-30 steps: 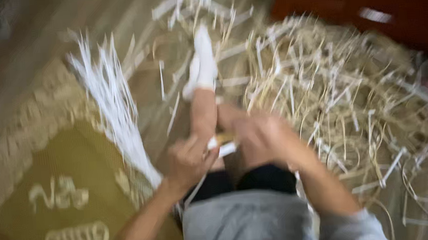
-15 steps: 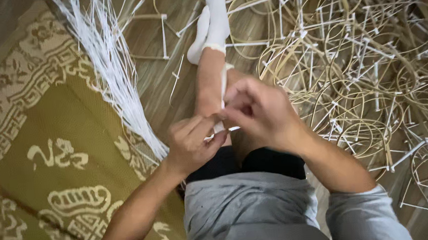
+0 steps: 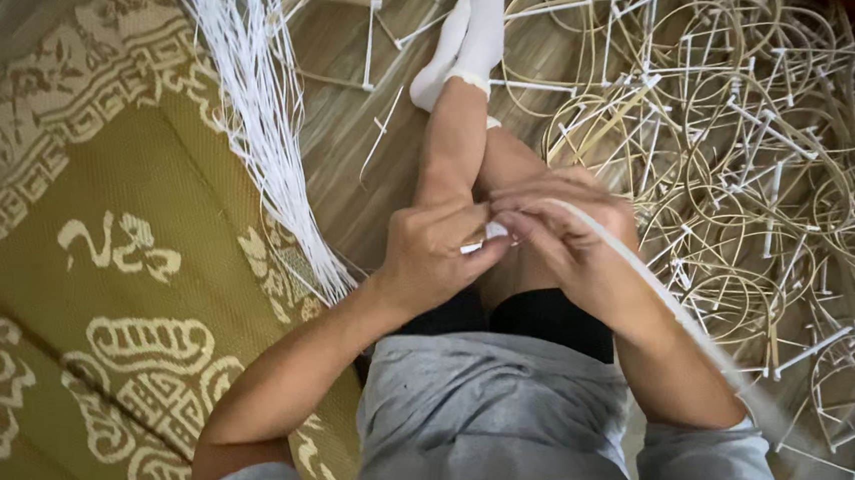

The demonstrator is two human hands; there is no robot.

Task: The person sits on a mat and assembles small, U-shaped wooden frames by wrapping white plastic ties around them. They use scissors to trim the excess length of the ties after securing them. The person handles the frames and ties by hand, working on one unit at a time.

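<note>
My left hand (image 3: 439, 254) and my right hand (image 3: 557, 223) meet over my knees, fingertips pinched together on a small white strip end (image 3: 492, 231). A long white strip (image 3: 652, 289) runs from my right hand back over my right forearm toward the lower right. Both hands are closed around the piece; what lies under the fingers is hidden. My legs stretch forward, with white socks (image 3: 468, 32) on my feet.
A bundle of thin white strips (image 3: 264, 131) lies on the wooden floor to my left. A big heap of bent cane hoops with white ties (image 3: 742, 148) fills the right side. A green patterned mat (image 3: 99, 273) covers the left.
The camera has tilted and steadied, showing more of the mat. My hands have stayed pinched together over my knees, and the long white strip now trails over my right forearm.
</note>
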